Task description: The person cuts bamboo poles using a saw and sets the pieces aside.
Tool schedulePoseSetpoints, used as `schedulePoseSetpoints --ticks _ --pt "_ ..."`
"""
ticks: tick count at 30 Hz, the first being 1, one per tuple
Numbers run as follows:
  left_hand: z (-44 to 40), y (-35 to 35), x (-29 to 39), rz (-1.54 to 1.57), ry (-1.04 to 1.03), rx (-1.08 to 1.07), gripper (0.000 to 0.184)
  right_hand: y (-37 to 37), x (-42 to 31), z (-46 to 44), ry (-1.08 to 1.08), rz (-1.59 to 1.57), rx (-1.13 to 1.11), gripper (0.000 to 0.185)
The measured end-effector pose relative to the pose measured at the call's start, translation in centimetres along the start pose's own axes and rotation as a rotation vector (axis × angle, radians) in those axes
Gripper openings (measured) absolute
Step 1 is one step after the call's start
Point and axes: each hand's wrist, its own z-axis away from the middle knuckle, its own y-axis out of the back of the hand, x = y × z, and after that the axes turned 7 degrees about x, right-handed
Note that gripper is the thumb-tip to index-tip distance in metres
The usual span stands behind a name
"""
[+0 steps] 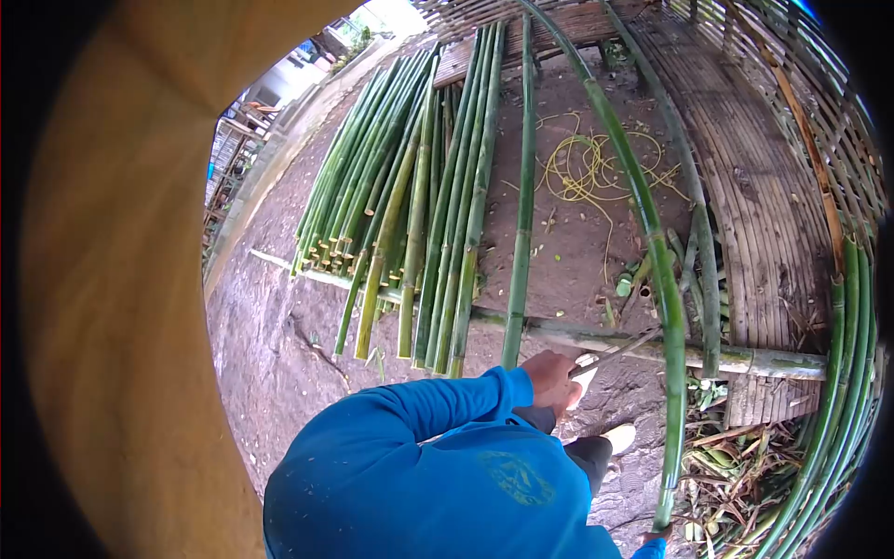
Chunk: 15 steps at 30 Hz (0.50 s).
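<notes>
My left hand is closed around the handle of a long knife. The narrow blade slants up to the right, its tip close to a long green bamboo pole; I cannot tell whether they touch. At the lower right edge, my right hand grips the near end of this pole, mostly cut off by the frame. The curved pole runs from there to the top of the view. A thinner bamboo pole lies left of it, its end by my left wrist.
Many cut bamboo poles lie side by side at left across a crosswise pole. A yellow cord is tangled on the ground. At right are a slatted bamboo platform, green poles and shavings. A brown brim blocks the left.
</notes>
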Motion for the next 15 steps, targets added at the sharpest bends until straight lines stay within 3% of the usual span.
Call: schedulePoseSetpoints --ticks 3,6,7,8,10,12,15 --pt "0.3 -0.3 1.4 0.07 0.04 -0.005 0.027 -1.7 3.3 -2.4 -0.019 -0.02 -0.08 0.086" --pt "-0.9 -2.0 1.1 0.041 0.019 0.026 0.028 -9.5 10.5 -9.4 -0.061 -0.138 -0.141 0.08" --pt "-1.2 -2.3 1.0 0.015 -0.009 0.037 0.028 -5.6 6.5 -6.6 -0.001 -0.07 -0.109 0.065" --pt "-1.5 -1.3 1.9 -0.025 -0.046 0.003 0.025 2.2 -2.1 -0.5 0.057 0.0 -0.073 0.051" --pt "-2.8 -0.6 2.3 -0.024 -0.1 0.051 0.025 7.0 -8.2 2.7 0.03 0.042 -0.17 0.051" --pt "-4.8 -1.2 0.9 -0.097 -0.107 0.086 0.024 4.7 -8.0 0.9 0.115 -0.025 -0.278 0.054" --pt "-6.8 -0.8 0.5 -0.206 -0.071 0.077 0.023 5.5 -9.7 2.6 0.282 -0.146 -0.06 0.063"
